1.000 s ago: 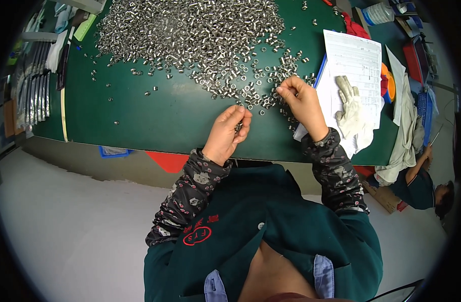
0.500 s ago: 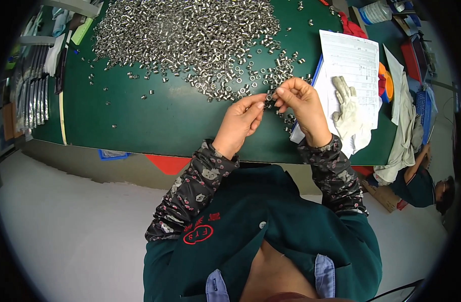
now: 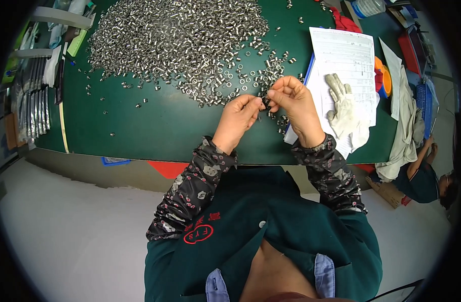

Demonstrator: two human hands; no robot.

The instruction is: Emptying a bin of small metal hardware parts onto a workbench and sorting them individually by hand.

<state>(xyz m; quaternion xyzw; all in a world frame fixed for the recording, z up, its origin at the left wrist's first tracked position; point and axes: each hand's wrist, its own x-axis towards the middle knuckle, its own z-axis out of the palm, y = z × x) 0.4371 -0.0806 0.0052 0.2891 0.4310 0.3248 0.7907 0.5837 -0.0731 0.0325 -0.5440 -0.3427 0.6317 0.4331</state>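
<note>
My left hand (image 3: 237,121) is closed in a pinch above the green table. At its fingertips is a small metal ring (image 3: 263,105), largely covered by the fingers. Close beside it, my right hand (image 3: 300,106) has thumb and forefinger pressed together, the other fingers curled. Whatever lies in the right pinch is too small to make out. Just beyond both hands spreads a big heap of short, shiny metal rings (image 3: 175,48), with a thinner scatter of them (image 3: 274,65) reaching down toward the right hand.
Printed sheets (image 3: 341,50) and a white work glove (image 3: 343,108) lie right of my hands. An orange tape-like roll (image 3: 385,83) sits beyond them. Bagged long parts (image 3: 35,110) are at the far left. Another person (image 3: 416,178) is at the far right.
Both hands have shifted slightly left, still close together. The small ring, seen between the fingertips before, is now more covered at the left fingertips. The whole view has shifted a little.
</note>
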